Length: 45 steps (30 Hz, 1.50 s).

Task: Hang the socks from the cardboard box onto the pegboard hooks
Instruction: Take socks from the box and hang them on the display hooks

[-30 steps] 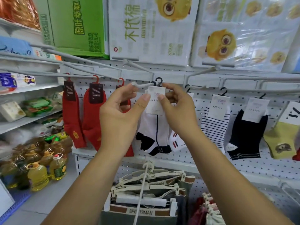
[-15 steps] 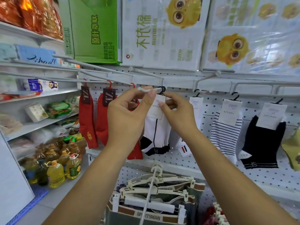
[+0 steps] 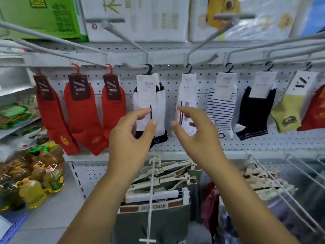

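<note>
A white sock pair with dark trim hangs by its black hanger from a pegboard hook in the middle of the white pegboard. My left hand hovers just below and in front of it, fingers loosely spread, holding nothing. My right hand is beside it, in front of another white sock pair, also empty with relaxed fingers. The cardboard box is out of view.
Three red sock pairs hang to the left; striped, black and yellow socks hang to the right. Long empty hooks jut out above. Underwear on hangers hangs below. Oil bottles stand on the floor at left.
Both hands let go of the white sock's card and dropped away from the hook. The sock now hangs free on the hook. The camera moved closer.
</note>
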Each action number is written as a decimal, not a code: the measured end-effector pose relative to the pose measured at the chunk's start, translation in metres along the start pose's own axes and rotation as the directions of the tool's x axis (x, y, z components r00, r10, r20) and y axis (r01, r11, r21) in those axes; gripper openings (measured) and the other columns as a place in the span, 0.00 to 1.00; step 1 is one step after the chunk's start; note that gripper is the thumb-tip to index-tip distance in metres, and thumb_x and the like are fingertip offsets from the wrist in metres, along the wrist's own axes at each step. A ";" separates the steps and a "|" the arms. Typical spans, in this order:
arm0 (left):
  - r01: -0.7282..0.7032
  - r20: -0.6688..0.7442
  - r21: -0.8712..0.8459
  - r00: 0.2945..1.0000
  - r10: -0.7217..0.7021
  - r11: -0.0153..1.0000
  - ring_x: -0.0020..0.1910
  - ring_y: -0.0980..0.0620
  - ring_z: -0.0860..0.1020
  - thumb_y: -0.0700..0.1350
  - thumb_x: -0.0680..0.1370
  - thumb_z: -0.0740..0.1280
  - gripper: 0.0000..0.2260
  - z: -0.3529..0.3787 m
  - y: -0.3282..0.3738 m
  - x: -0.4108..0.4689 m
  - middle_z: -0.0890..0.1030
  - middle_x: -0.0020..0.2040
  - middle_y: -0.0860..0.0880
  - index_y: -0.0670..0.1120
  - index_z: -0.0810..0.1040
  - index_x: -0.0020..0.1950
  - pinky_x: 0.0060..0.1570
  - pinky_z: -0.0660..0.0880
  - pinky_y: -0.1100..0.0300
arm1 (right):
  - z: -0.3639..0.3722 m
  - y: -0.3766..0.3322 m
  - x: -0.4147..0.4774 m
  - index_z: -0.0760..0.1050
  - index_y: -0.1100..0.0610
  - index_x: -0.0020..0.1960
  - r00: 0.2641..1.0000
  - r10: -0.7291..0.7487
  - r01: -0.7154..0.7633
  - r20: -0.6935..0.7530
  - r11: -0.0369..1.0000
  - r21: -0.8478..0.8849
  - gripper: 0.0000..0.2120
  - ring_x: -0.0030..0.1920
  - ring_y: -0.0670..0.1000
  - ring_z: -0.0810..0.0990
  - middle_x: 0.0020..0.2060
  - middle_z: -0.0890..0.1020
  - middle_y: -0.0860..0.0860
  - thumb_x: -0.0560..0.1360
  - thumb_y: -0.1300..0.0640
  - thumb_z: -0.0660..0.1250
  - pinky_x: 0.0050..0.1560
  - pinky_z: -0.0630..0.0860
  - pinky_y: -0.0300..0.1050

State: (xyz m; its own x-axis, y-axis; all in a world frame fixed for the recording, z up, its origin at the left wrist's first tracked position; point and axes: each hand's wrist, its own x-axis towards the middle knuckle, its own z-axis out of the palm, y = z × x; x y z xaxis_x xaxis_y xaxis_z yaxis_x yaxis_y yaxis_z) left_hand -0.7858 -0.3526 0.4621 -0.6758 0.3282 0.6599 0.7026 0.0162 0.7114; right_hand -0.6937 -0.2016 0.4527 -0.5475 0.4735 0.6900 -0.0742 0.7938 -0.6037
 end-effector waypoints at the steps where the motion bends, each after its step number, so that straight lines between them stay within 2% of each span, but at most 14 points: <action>1: 0.008 0.049 0.007 0.999 -0.009 1.000 0.57 0.74 0.73 0.53 0.79 0.70 0.13 0.007 -0.003 -0.005 0.80 0.58 0.63 0.57 0.81 0.63 0.55 0.67 0.78 | -0.005 0.004 -0.013 0.74 0.48 0.69 1.000 0.024 -0.025 -0.004 0.999 -0.026 0.20 0.65 0.42 0.73 0.62 0.76 0.40 0.79 0.47 0.68 0.66 0.72 0.44; 3: 0.028 0.144 0.014 0.989 -0.030 1.000 0.56 0.76 0.71 0.53 0.79 0.70 0.13 0.021 -0.006 -0.017 0.79 0.58 0.64 0.57 0.80 0.64 0.57 0.67 0.75 | -0.018 0.011 -0.040 0.74 0.48 0.69 0.997 0.068 -0.070 -0.027 0.994 -0.081 0.19 0.67 0.43 0.72 0.64 0.75 0.40 0.79 0.49 0.69 0.68 0.72 0.47; 7: 0.037 0.329 0.040 0.943 -0.048 0.999 0.63 0.63 0.73 0.53 0.79 0.70 0.16 0.040 0.000 -0.051 0.78 0.65 0.60 0.58 0.78 0.66 0.62 0.68 0.67 | -0.055 0.020 -0.100 0.73 0.49 0.70 0.982 0.180 -0.189 -0.065 0.960 -0.205 0.20 0.66 0.37 0.67 0.63 0.71 0.37 0.79 0.49 0.69 0.68 0.63 0.31; 10: 0.035 0.442 0.047 0.895 -0.052 0.998 0.64 0.66 0.70 0.54 0.78 0.70 0.17 0.045 0.012 -0.085 0.76 0.65 0.63 0.59 0.77 0.67 0.65 0.67 0.62 | -0.091 0.024 -0.151 0.74 0.51 0.69 0.960 0.260 -0.277 -0.101 0.928 -0.250 0.20 0.67 0.40 0.69 0.65 0.73 0.40 0.78 0.52 0.71 0.71 0.67 0.41; 13: 0.016 0.505 0.039 0.862 -0.033 0.999 0.64 0.66 0.70 0.56 0.78 0.69 0.17 0.054 0.028 -0.123 0.76 0.66 0.63 0.60 0.77 0.67 0.63 0.65 0.64 | -0.129 0.028 -0.204 0.75 0.50 0.68 0.940 0.314 -0.340 -0.135 0.906 -0.253 0.20 0.70 0.47 0.71 0.65 0.75 0.43 0.78 0.52 0.71 0.70 0.69 0.49; 17: 0.048 0.562 0.018 0.826 -0.050 0.999 0.55 0.78 0.69 0.56 0.79 0.69 0.15 0.080 0.054 -0.187 0.76 0.60 0.67 0.60 0.78 0.65 0.54 0.62 0.81 | -0.181 0.035 -0.275 0.74 0.50 0.68 0.908 0.388 -0.418 -0.160 0.863 -0.283 0.20 0.66 0.44 0.73 0.63 0.76 0.45 0.78 0.49 0.70 0.64 0.69 0.35; 19: 0.065 0.606 0.024 0.793 -0.066 0.998 0.53 0.83 0.66 0.56 0.79 0.69 0.14 0.096 0.066 -0.227 0.75 0.59 0.68 0.59 0.78 0.65 0.51 0.61 0.85 | -0.208 0.043 -0.311 0.75 0.51 0.67 0.874 0.460 -0.486 -0.157 0.824 -0.292 0.20 0.63 0.45 0.74 0.63 0.77 0.46 0.77 0.49 0.71 0.61 0.68 0.30; 23: 0.153 0.690 0.032 0.711 -0.133 0.988 0.57 0.70 0.69 0.55 0.79 0.69 0.14 0.132 0.083 -0.314 0.74 0.60 0.66 0.59 0.77 0.65 0.54 0.61 0.79 | -0.261 0.058 -0.393 0.75 0.50 0.66 0.817 0.566 -0.569 -0.108 0.760 -0.314 0.18 0.60 0.45 0.75 0.60 0.77 0.43 0.77 0.50 0.71 0.59 0.71 0.38; 27: 0.155 0.791 0.108 0.585 -0.179 0.982 0.64 0.60 0.72 0.53 0.80 0.69 0.15 0.173 0.086 -0.401 0.76 0.63 0.60 0.54 0.78 0.66 0.63 0.67 0.63 | -0.310 0.072 -0.478 0.74 0.52 0.69 0.703 0.709 -0.675 -0.053 0.643 -0.362 0.20 0.65 0.46 0.73 0.64 0.77 0.46 0.78 0.50 0.70 0.63 0.70 0.41; 31: 0.112 0.876 0.196 0.425 -0.225 0.974 0.66 0.50 0.76 0.48 0.79 0.71 0.15 0.207 0.092 -0.479 0.80 0.64 0.53 0.49 0.80 0.65 0.61 0.69 0.61 | -0.351 0.084 -0.552 0.73 0.52 0.71 0.522 0.849 -0.797 -0.085 0.450 -0.403 0.23 0.66 0.49 0.73 0.64 0.77 0.47 0.78 0.48 0.70 0.66 0.68 0.42; 36: 0.040 0.957 0.151 0.243 -0.157 0.988 0.67 0.53 0.74 0.55 0.79 0.69 0.17 0.253 0.120 -0.517 0.77 0.64 0.58 0.51 0.80 0.65 0.66 0.72 0.53 | -0.402 0.095 -0.600 0.72 0.54 0.71 0.340 0.914 -0.921 -0.220 0.276 -0.276 0.23 0.63 0.43 0.71 0.63 0.74 0.43 0.79 0.49 0.70 0.63 0.68 0.38; 39: 0.002 0.976 0.111 0.186 -0.109 0.994 0.62 0.52 0.77 0.58 0.78 0.67 0.18 0.300 0.133 -0.517 0.79 0.63 0.55 0.52 0.80 0.66 0.62 0.75 0.51 | -0.432 0.114 -0.612 0.73 0.53 0.70 0.249 0.905 -0.964 -0.344 0.197 -0.179 0.23 0.64 0.48 0.75 0.65 0.77 0.48 0.78 0.49 0.71 0.62 0.73 0.45; 41: -0.001 0.984 0.076 0.164 -0.075 0.997 0.61 0.53 0.77 0.55 0.79 0.68 0.17 0.340 0.143 -0.515 0.80 0.62 0.55 0.52 0.79 0.66 0.60 0.76 0.52 | -0.452 0.131 -0.615 0.73 0.53 0.70 0.202 0.897 -0.978 -0.394 0.163 -0.131 0.22 0.60 0.46 0.75 0.64 0.78 0.48 0.78 0.49 0.71 0.59 0.72 0.42; 45: -0.028 0.995 -0.018 0.101 0.021 0.999 0.61 0.54 0.76 0.51 0.80 0.69 0.18 0.435 0.174 -0.519 0.79 0.63 0.54 0.51 0.76 0.69 0.59 0.73 0.56 | -0.494 0.169 -0.615 0.73 0.53 0.71 0.114 0.883 -0.993 -0.456 0.085 -0.083 0.24 0.65 0.51 0.76 0.66 0.78 0.50 0.78 0.48 0.70 0.66 0.75 0.52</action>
State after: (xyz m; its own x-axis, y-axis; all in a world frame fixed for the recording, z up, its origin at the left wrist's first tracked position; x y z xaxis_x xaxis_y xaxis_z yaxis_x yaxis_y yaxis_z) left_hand -0.2160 -0.1090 0.1382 0.1678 0.9730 -0.1586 0.7168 -0.0100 0.6972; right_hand 0.0423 -0.1696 0.1236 0.2521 0.9287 -0.2718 0.6067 -0.3705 -0.7033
